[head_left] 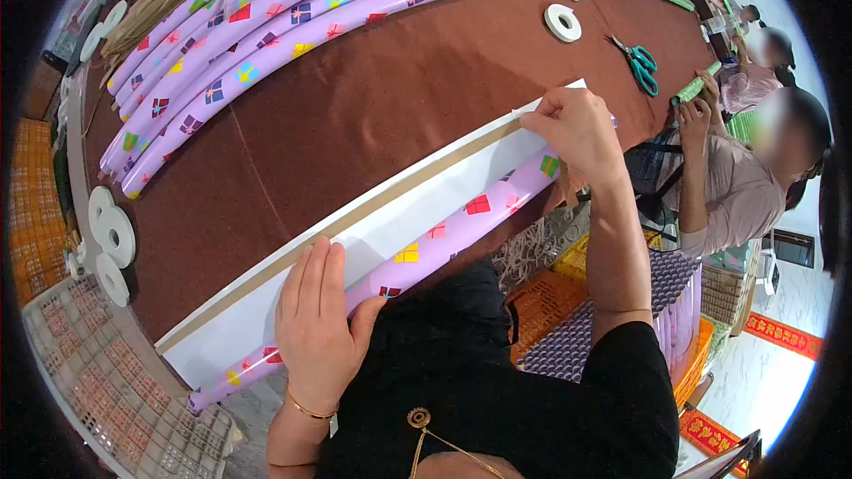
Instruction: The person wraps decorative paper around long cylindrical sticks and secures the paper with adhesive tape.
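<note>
Across the table's near edge lies a lilac gift-wrap roll (477, 206) printed with small presents. Its outer edge is unrolled, with the white underside (417, 213) facing up. A long tan strip (373, 205) runs along that white margin. My left hand (318, 319) rests flat, fingers straight, over the white margin and the roll; its fingertips reach the strip. At the far right end, my right hand (579, 129) has its thumb and fingers pinched together on the strip's end, the wrist bent above the roll. The exact fingertip contact is partly hidden.
Finished-looking lilac rolls (293, 35) lie across the back of the brown table (195, 239). White tape rolls (563, 23) and green-handled scissors (641, 66) sit at right; more tape rolls (111, 235) at left. A crate (124, 372) stands left, a co-worker (741, 168) right.
</note>
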